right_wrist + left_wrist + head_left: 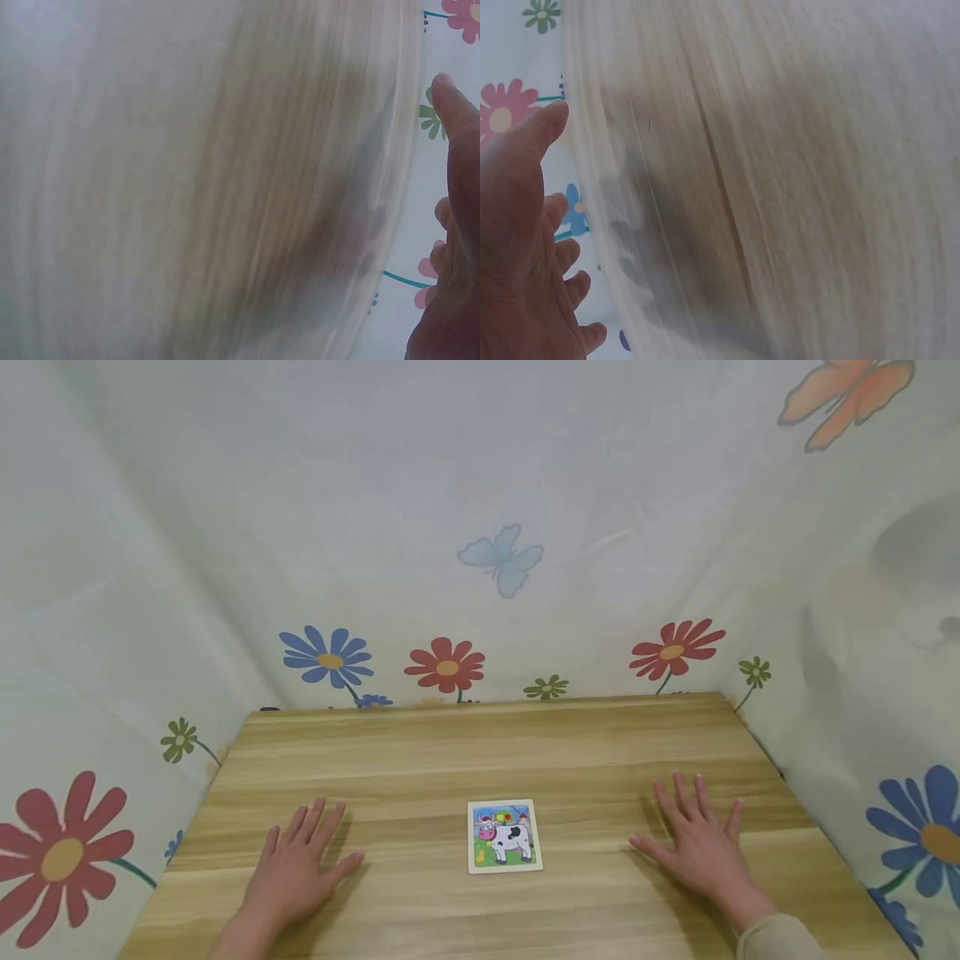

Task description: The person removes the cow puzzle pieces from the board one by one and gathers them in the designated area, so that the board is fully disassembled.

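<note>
A small square cow picture puzzle [505, 837] with a pale border lies flat near the middle of the wooden table [480, 743]. To its left, my left hand [296, 864] is held palm down over the tabletop with fingers spread, holding nothing. On the other side my right hand [701, 843] is spread in the same way, its thumb towards the puzzle. Both hands are apart from the puzzle. In the left wrist view the left hand [525, 247] casts a shadow on the wood, and the right hand [457, 225] does likewise in its own wrist view.
A pale cloth backdrop [375, 527] printed with flowers and butterflies stands behind the table and along both sides. The table's far edge [487, 702] meets the cloth. A beige sleeve [780, 937] covers the right forearm.
</note>
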Available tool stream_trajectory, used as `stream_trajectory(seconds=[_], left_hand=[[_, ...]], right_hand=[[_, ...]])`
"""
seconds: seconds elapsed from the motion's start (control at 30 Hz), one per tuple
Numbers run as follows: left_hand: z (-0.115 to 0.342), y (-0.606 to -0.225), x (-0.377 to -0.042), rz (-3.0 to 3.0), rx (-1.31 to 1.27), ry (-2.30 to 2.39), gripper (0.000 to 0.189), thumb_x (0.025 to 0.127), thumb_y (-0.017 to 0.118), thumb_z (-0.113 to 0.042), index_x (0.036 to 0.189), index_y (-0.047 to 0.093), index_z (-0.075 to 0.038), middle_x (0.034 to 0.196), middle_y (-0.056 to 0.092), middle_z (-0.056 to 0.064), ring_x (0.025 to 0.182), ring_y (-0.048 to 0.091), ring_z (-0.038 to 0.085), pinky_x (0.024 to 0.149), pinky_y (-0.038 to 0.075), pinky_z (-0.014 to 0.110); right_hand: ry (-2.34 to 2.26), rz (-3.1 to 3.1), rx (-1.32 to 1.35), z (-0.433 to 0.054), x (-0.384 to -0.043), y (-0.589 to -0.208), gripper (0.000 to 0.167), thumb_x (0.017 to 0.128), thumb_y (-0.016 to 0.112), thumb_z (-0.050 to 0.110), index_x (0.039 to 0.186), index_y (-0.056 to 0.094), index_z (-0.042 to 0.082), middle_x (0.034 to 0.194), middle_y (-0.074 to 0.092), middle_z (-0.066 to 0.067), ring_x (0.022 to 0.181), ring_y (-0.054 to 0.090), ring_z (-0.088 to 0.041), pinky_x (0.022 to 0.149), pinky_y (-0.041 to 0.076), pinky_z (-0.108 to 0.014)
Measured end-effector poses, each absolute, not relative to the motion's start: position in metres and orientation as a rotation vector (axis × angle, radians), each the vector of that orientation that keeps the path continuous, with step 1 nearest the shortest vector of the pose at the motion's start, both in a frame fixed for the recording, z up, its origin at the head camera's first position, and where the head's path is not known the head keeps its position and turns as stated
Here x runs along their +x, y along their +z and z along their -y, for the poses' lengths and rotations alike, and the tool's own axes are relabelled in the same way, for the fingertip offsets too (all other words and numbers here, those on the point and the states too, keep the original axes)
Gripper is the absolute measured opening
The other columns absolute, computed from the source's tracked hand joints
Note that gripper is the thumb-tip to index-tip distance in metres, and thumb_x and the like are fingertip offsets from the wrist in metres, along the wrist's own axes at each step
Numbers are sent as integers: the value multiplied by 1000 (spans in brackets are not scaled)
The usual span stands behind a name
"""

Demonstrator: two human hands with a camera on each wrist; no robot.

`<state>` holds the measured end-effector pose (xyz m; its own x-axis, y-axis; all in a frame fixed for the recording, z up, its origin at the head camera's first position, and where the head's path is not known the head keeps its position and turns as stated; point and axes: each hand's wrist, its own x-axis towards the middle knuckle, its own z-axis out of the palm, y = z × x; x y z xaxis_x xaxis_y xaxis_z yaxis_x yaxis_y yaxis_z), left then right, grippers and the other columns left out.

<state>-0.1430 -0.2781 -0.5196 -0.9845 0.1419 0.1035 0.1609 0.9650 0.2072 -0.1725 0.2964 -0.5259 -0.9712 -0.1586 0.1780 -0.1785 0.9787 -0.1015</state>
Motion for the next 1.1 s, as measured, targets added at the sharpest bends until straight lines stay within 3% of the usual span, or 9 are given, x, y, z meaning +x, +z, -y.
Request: stream_trajectory(seconds=[0.67,0.93,1.1], left_hand=[[268,-517,-143,3006,-302,-309,81,84,48,-69,148,33,-21,153,23,13,139,17,39,103,7,65],[255,-515,-155,3016,-387,-354,83,84,46,-71,149,30,-22,153,25,9,139,20,36,105,9,63],[244,-513,-164,3021,-461,-377,85,81,48,-73,148,32,-22,152,27,7,138,23,35,105,11,62]], right_hand=[[165,2946,336,-290,-166,-528,97,78,46,77,152,11,24,157,4,-8,141,-12,-30,93,-26,-62],[164,2916,408,-279,-174,-534,97,76,47,79,149,28,17,156,14,-11,142,-6,-31,96,-21,-64],[178,2924,461,-261,-179,-534,97,75,46,80,149,29,20,156,16,-9,143,-1,-31,98,-18,-64]])
